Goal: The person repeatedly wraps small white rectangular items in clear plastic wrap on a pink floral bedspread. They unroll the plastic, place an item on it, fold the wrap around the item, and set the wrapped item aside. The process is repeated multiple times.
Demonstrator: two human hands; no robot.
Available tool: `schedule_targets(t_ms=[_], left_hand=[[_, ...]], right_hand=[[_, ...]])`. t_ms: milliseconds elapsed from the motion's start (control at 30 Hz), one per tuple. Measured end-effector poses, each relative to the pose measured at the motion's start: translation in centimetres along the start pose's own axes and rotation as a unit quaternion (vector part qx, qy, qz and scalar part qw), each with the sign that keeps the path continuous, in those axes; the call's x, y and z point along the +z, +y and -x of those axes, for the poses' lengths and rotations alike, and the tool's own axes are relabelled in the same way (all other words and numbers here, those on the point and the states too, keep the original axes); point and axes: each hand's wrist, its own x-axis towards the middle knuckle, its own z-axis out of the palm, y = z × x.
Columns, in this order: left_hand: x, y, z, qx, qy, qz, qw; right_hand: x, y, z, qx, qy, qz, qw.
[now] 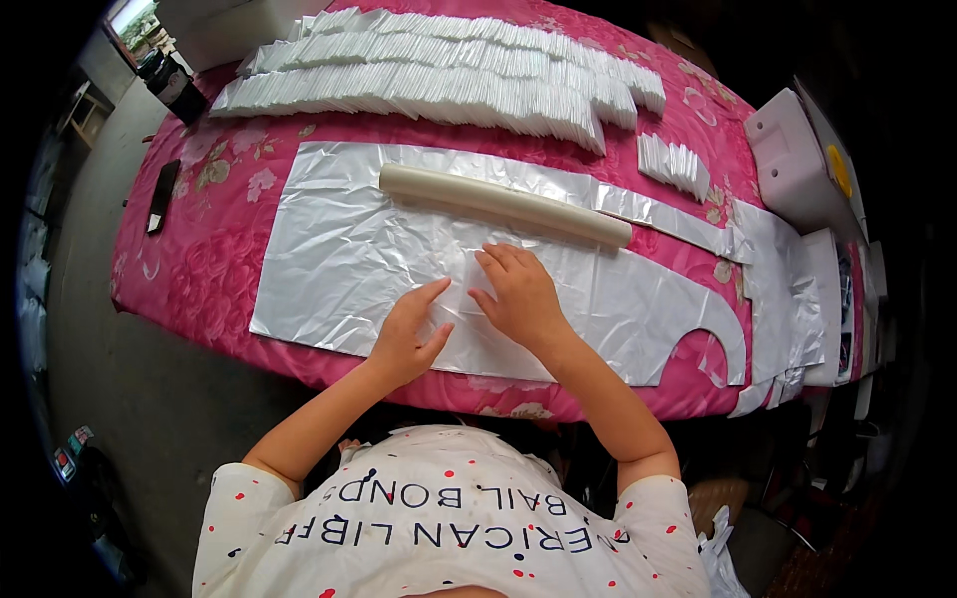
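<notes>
A silvery-white plastic bag, cut with a curved notch at its right end, lies spread and creased on the table; I cannot tell whether it is one layer or several. Across its far half rests a long pale beige tube. My left hand is just over the near middle of the plastic, thumb and fingers apart, holding nothing visible. To its right, my right hand lies on the plastic with its fingers stretched toward the tube. A small pale patch shows beside its fingertips, too faint to name.
Long rows of folded white packets fill the far side, with a smaller group to the right. A dark phone-like object and a black bottle are at the left. Loose plastic sheets and a white box stand right.
</notes>
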Motion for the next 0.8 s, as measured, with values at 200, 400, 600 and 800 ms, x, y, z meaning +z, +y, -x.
schedule_targets(t_ms=[200,400,600,800], left_hand=[[-1.9,0.5,12.0,-0.309,-0.052,0.323,0.893],[-0.8,0.4,14.8,-0.448,0.049,0.434,0.78],[-0.6,-1.1,15.3,-0.349,0.05,0.253,0.901],[-2.4,4.1,13.2,-0.149,-0.031,-0.063,0.986]], right_hand=[[5.9,-2.7,-0.5,-0.012,-0.053,0.008,0.999],[8.0,-11.3,4.2,0.023,-0.123,-0.088,0.988],[6.7,-15.0,7.2,-0.053,-0.184,-0.158,0.969],[2.6,-10.9,8.6,-0.197,-0.044,-0.114,0.973]])
